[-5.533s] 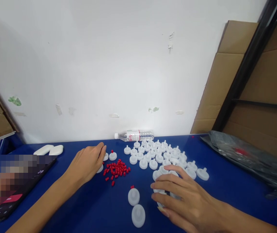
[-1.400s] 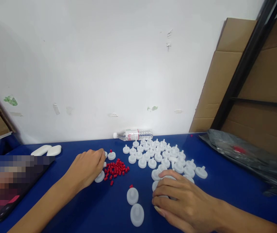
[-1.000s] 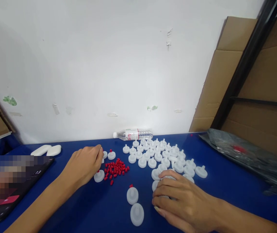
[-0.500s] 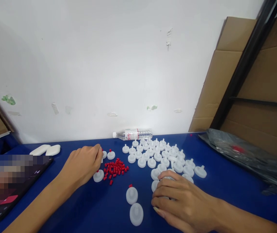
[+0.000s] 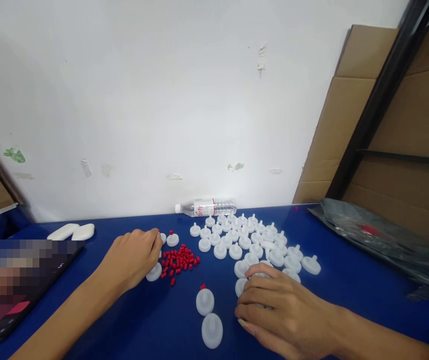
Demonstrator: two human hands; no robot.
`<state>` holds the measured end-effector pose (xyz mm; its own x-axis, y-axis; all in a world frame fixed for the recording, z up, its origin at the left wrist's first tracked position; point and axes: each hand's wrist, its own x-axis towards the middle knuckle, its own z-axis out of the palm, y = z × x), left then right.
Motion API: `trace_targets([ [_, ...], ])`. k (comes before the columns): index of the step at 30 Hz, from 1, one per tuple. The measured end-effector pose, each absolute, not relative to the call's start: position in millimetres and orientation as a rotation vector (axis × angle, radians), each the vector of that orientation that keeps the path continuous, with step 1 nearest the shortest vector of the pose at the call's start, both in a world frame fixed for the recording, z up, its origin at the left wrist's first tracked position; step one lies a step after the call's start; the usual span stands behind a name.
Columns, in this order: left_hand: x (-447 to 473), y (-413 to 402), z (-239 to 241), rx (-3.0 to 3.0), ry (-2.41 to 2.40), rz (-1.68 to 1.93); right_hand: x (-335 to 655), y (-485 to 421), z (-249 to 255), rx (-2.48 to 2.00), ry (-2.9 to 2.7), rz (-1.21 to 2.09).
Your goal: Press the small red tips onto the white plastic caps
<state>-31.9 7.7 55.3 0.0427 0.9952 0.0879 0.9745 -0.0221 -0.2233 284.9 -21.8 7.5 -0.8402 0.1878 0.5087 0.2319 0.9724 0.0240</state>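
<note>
My left hand (image 5: 133, 257) is closed, back upward, among white round caps with thin spouts and red tips at the left. Its fingertips are hidden, and so is anything in them. A white cap (image 5: 154, 272) lies partly under its edge. To its right is a loose pile of small red caps (image 5: 178, 260). My right hand (image 5: 280, 310) rests over the near edge of a large group of white spouted caps (image 5: 244, 242), fingers bent and slightly apart. Between my hands, a white cap (image 5: 204, 302) with a red tip lies tilted, and a plain one (image 5: 212, 331) lies nearer me.
A clear plastic bottle (image 5: 214, 207) lies against the wall. A dark tablet with a blurred screen (image 5: 22, 290) stands at the left, with two white oblong objects (image 5: 82, 232) behind it. At the right are a grey plastic bag (image 5: 372, 240) and cardboard (image 5: 349, 120).
My left hand has shifted slightly toward me and to the right, covering more of the white cap beside it. My right hand has hardly moved.
</note>
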Motion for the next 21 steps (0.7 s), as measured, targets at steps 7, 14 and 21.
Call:
trace_targets([
  [7,-33.8,7.2,59.8,-2.043,-2.063,0.061,285.3,-21.6,6.0,-0.313,-2.613,-0.116],
  [14,-41.2,9.5,63.6,-1.957,-2.117,-0.197,284.6,-21.2,6.6,-0.289,-2.575,-0.098],
  [21,-42.4,10.4,68.4,-1.914,-2.111,-0.179,284.0,-21.5,7.1,-0.295,-2.586,-0.094],
])
